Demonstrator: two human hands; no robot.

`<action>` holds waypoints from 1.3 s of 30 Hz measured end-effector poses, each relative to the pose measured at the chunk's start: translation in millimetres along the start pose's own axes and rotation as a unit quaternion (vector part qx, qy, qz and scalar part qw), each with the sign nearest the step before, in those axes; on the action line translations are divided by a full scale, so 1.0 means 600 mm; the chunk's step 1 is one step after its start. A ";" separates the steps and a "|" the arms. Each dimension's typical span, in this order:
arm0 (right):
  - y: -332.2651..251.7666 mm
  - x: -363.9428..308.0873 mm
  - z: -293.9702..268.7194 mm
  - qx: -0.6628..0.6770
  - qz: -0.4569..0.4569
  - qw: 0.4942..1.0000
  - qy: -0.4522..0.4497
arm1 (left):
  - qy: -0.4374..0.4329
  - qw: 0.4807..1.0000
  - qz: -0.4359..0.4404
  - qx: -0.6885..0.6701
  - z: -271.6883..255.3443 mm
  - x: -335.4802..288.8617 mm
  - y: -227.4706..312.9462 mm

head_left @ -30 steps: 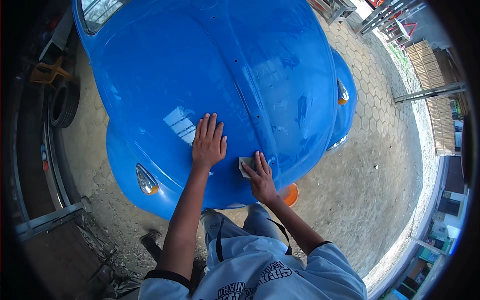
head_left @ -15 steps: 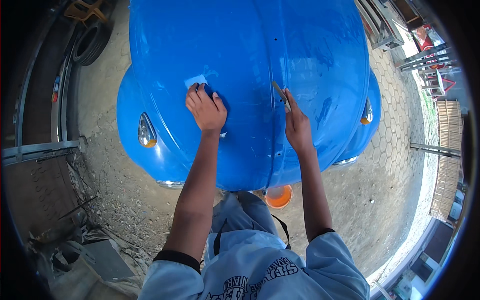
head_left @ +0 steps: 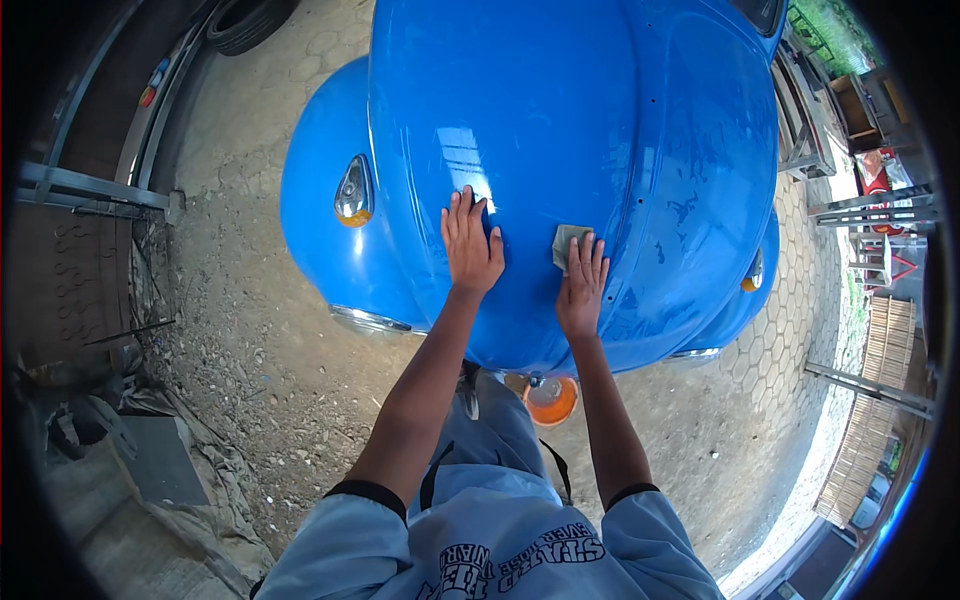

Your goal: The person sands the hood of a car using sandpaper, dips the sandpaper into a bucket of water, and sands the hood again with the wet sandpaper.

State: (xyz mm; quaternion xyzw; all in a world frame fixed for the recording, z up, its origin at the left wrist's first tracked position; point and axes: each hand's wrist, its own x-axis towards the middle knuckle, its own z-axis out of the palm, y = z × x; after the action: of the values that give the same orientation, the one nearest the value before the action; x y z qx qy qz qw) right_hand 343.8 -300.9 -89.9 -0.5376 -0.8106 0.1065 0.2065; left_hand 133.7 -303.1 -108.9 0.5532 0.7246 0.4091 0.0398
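Note:
A blue car hood (head_left: 520, 130), curved and glossy, fills the upper middle. My left hand (head_left: 472, 245) lies flat on its left half, fingers stretched out and nothing in them, just below a pale light reflection. To the right of it, my right hand (head_left: 583, 290) presses a small greyish-green piece of sandpaper (head_left: 568, 247) flat on the hood, left of the raised centre ridge. Its fingers cover the right part of the piece. Small holes and dull smeary patches show along and beyond the ridge.
Chrome lamps with amber ends stand on the left fender (head_left: 310, 190) and the right fender. An orange bucket (head_left: 551, 402) sits on the ground below the hood's front edge. A tyre (head_left: 245, 25) lies at the far left; crumpled cloth (head_left: 215, 470) is at the lower left.
My right hand has turned the sandpaper from edge-on to flat and moved left of the ridge. My left hand has straightened from a curl to lie flat. The view has shifted.

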 end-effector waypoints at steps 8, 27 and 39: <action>-0.151 0.081 0.011 0.329 0.062 0.933 -0.132 | -0.061 0.989 -0.132 0.027 -0.113 -0.173 -0.106; -0.108 0.105 0.071 0.008 -0.399 0.898 -0.184 | -0.078 0.875 -0.467 -0.096 -0.007 -0.301 -0.038; -0.069 0.109 0.100 -0.045 -0.549 0.824 -0.132 | -0.012 0.831 -0.544 -0.114 0.090 -0.352 0.106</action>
State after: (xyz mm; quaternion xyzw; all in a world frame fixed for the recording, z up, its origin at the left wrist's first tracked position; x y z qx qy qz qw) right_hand 260.5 -254.5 -112.8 0.0063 -0.9951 0.0093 0.0979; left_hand 291.5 -446.0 -187.7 0.0655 0.8564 0.3942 0.3269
